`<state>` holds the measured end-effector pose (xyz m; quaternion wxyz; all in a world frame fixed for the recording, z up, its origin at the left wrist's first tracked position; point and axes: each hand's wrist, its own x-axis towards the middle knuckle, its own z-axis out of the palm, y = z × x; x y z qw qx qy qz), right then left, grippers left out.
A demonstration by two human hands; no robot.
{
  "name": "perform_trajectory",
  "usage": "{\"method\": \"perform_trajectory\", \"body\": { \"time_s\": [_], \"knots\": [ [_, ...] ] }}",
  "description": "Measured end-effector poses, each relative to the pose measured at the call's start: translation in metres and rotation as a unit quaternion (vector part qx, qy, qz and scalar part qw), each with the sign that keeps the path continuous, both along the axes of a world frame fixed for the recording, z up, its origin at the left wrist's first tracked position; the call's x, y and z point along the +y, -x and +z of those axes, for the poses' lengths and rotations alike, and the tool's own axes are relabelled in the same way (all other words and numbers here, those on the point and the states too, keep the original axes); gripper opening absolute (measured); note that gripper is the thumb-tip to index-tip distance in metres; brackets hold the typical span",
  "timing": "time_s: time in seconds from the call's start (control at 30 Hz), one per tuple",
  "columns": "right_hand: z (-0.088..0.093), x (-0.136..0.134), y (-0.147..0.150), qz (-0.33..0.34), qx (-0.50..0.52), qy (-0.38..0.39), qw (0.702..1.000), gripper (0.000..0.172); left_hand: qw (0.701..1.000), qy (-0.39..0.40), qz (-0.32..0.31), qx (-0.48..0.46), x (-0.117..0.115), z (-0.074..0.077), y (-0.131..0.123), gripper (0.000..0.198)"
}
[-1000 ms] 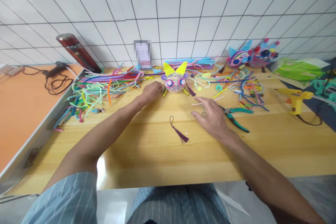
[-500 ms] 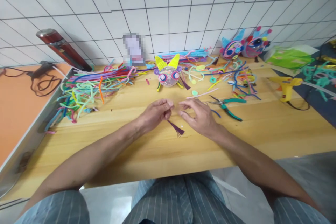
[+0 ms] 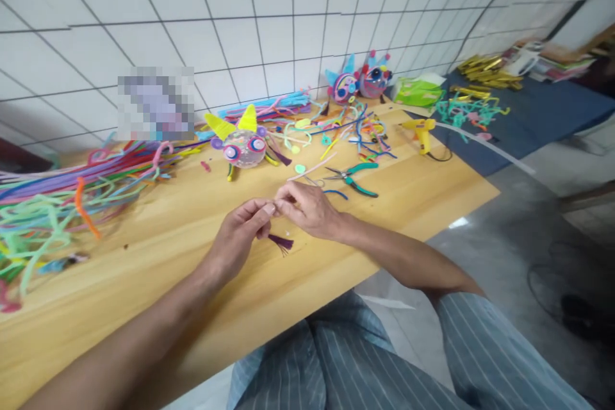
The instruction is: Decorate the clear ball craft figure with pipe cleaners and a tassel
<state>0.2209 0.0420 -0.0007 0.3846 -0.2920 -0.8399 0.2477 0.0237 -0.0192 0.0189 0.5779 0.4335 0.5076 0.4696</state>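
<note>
My left hand [image 3: 239, 234] is closed in a pinch above the table, and a dark purple tassel [image 3: 281, 242] hangs out below its fingers. Thumb and fingertips of my right hand [image 3: 307, 210] are pressed together right against the left fingertips; whatever lies between them is too small to make out. Just beyond the hands stands a clear round ornament [image 3: 250, 152] with yellow ears, ringed eyes and a purple tassel at its side. Green-handled pliers [image 3: 358, 179] lie behind my right hand, near a short blue pipe cleaner [image 3: 335, 193].
Heaps of pipe cleaners [image 3: 52, 205] cover the left of the wooden table [image 3: 158, 307]. Two finished-looking ornaments [image 3: 346, 86] stand by the tiled wall. A yellow glue gun [image 3: 421, 134] rests at the right, beside a blue surface [image 3: 542, 102] with gold and teal pieces.
My right hand has moved in to meet the left; its fingertips, apart before, now pinch beside the left ones. The view has swung to the right. The tassel stays in my left hand.
</note>
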Motion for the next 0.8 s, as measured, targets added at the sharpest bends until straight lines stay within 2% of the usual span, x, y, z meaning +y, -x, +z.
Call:
{"method": "perform_trajectory", "body": {
  "time_s": [0.17,0.3,0.4,0.47,0.53,0.6,0.63,0.73,0.8],
  "knots": [
    [-0.002,0.000,0.003,0.016,-0.021,0.034,0.999,0.017,0.999,0.026,0.027,-0.002,0.008,-0.007,0.001,0.062],
    [0.010,-0.002,-0.003,0.045,-0.048,0.061,0.996,0.019,0.997,0.061,0.040,-0.039,0.009,-0.004,-0.001,0.063],
    [0.024,-0.001,-0.021,0.025,-0.056,0.094,0.994,0.012,0.996,0.069,0.051,-0.024,0.004,-0.006,0.003,0.061],
    [0.029,0.002,-0.045,-0.013,-0.039,0.129,0.991,0.013,0.996,0.065,0.056,-0.009,0.002,-0.013,0.008,0.059],
    [0.027,0.010,-0.081,-0.075,-0.021,0.160,0.984,0.016,0.997,0.055,0.049,0.007,0.001,-0.021,0.013,0.055],
    [0.019,0.024,-0.130,-0.206,-0.005,0.157,0.966,0.017,0.999,0.032,0.037,0.014,0.002,-0.029,0.016,0.050],
    [0.014,0.033,-0.157,-0.284,0.001,0.148,0.947,0.016,0.999,0.018,0.031,0.016,0.003,-0.032,0.017,0.048],
    [0.002,0.063,-0.237,-0.511,-0.014,0.116,0.851,0.012,0.999,-0.015,0.022,0.035,0.005,-0.039,0.018,0.045],
    [-0.002,0.080,-0.278,-0.604,-0.095,0.075,0.788,0.017,0.998,-0.028,0.021,0.058,0.006,-0.041,0.017,0.043]
  ]
}}
